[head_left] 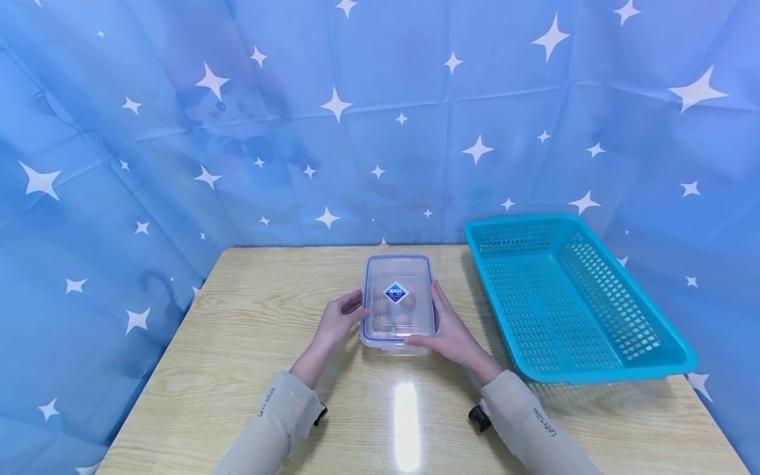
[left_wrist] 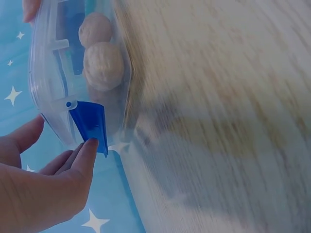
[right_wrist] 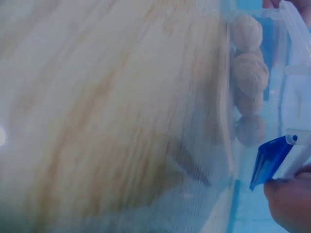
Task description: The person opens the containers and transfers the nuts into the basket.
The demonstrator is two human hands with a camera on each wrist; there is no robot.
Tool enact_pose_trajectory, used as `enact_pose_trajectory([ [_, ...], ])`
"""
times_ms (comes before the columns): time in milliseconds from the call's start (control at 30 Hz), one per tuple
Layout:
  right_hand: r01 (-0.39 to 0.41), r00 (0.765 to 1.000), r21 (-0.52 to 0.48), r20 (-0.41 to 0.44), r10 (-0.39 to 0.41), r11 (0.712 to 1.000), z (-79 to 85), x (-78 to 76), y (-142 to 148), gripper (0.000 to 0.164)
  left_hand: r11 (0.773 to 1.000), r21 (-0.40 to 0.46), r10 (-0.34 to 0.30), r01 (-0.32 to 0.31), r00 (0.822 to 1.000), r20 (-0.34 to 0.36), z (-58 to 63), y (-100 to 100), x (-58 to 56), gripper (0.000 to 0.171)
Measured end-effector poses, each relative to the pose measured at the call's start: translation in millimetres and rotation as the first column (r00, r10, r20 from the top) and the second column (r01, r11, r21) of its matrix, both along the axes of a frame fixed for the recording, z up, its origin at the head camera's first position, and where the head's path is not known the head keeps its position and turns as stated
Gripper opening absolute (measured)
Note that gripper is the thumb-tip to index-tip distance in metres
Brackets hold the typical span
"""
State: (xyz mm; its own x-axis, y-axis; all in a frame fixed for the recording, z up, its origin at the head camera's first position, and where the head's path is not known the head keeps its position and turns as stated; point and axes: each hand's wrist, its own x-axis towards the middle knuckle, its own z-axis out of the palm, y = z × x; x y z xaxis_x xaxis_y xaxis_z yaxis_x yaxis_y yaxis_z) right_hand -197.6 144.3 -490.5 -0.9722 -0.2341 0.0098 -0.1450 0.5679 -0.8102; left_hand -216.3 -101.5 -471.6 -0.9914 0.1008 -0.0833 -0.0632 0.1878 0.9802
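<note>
Blue clips [left_wrist: 90,124] stand unfastened; the lidded box [head_left: 398,300], pale lumps [left_wrist: 103,66] inside, rests on the worktop [head_left: 267,297]. Your left fingers [left_wrist: 85,158], nearly straight, touch one clip; your right fingers [head_left: 441,303] spread alongside. Fastening looks incomplete.

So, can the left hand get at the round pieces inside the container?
Probably not: the clear lid covers the container, closing off the round pieces, though the left hand touches a blue latch.
</note>
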Motion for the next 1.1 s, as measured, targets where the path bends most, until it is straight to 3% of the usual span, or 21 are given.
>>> enact_pose_trajectory([
  [100,0.03,0.999,-0.024,-0.014,-0.031,0.999,0.7,-0.3,2.0,0.113,1.0,-0.022,-0.008,0.008,1.0,-0.021,-0.5,0.1,0.8,0.05],
  [233,0.068,0.996,-0.116,-0.05,-0.074,0.991,1.5,-2.2,2.9,0.077,0.999,-0.049,-0.014,0.012,1.0,-0.028,-0.4,0.6,0.8,0.049],
  [367,0.112,0.99,-0.165,-0.062,-0.123,0.98,1.9,-5.7,1.0,0.058,0.997,-0.071,-0.019,0.018,1.0,-0.024,-0.3,1.2,-0.6,0.049],
  [633,0.171,0.983,-0.192,-0.037,-0.182,0.966,7.8,-7.6,-4.0,0.054,0.993,-0.119,-0.022,0.018,0.999,-0.034,1.8,3.1,-0.8,0.05],
  [1100,0.176,0.981,-0.19,-0.052,-0.189,0.966,14.0,-9.0,-9.1,0.055,0.99,-0.143,-0.004,-0.004,0.998,-0.055,8.3,2.3,1.4,0.05],
])
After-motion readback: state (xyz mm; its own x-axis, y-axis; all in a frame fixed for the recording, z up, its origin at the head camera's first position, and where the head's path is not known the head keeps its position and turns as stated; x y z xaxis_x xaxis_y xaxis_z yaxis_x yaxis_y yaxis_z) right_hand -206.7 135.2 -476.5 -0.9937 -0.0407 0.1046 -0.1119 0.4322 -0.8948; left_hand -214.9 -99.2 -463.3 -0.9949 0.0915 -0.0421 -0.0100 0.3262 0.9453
